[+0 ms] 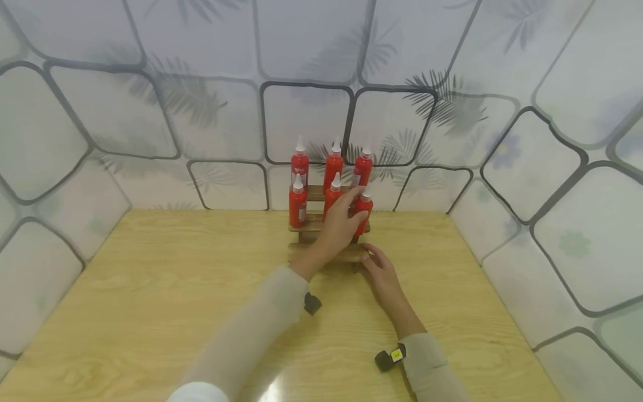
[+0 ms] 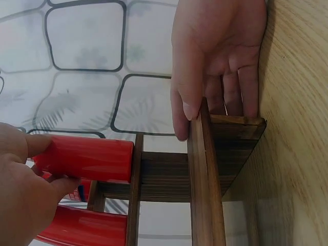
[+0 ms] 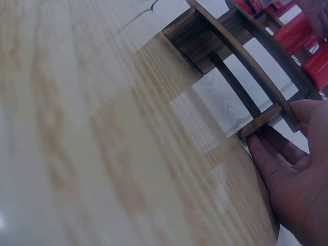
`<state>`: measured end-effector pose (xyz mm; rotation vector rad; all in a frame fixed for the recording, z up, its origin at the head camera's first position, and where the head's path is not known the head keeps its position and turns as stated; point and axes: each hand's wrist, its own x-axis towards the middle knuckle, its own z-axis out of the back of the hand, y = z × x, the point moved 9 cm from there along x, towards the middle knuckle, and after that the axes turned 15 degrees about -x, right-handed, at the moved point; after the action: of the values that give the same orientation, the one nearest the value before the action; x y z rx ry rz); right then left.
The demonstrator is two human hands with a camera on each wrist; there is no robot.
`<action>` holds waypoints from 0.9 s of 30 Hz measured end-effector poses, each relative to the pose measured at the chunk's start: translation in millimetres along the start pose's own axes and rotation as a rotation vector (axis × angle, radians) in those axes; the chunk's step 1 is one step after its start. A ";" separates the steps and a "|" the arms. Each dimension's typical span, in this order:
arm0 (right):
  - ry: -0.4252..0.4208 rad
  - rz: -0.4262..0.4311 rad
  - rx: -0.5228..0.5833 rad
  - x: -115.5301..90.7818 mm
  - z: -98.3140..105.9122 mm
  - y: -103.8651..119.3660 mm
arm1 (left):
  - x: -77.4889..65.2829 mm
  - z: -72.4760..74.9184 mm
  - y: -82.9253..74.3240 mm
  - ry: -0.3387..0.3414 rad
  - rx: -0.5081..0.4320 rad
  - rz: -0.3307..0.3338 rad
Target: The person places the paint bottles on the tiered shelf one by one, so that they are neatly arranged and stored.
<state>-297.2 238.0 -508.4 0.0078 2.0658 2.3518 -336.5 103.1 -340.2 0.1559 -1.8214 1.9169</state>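
A small wooden tiered stand (image 1: pixel 329 253) bears red squeeze bottles with white pointed nozzle caps in two rows. My left hand (image 1: pixel 339 220) reaches over the lowest plank and grips the red bottle (image 1: pixel 363 210) at the right end of the front row. In the left wrist view, its thumb and fingers go round the upper part of that bottle (image 2: pixel 89 159), whose base is at the middle plank. With its thumb on the lowest plank and its fingers at the side piece, my right hand (image 1: pixel 383 276) holds the stand's right end (image 3: pixel 264 120).
Three bottles stand on the top tier, including one at the back left (image 1: pixel 300 163). Beside the gripped bottle are two more in front, one at the left (image 1: pixel 297 207). A patterned wall (image 1: pixel 226 123) rises close behind the stand on the wood-grain table (image 1: pixel 191 279).
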 end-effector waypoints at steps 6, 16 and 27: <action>0.010 -0.010 -0.012 0.5 -0.2 -0.2 | 7.4 -3.7 1.6 -0.011 0.039 0.004; -0.002 0.000 0.007 0.4 -1.4 0.9 | 16.7 -3.4 3.1 -0.046 0.080 -0.002; 0.006 0.000 0.005 -1.9 -1.2 2.9 | 19.5 -8.7 6.0 -0.064 0.051 0.007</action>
<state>-295.3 236.3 -505.6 0.0009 2.0742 2.3501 -354.0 116.7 -338.7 0.2312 -1.8171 1.9853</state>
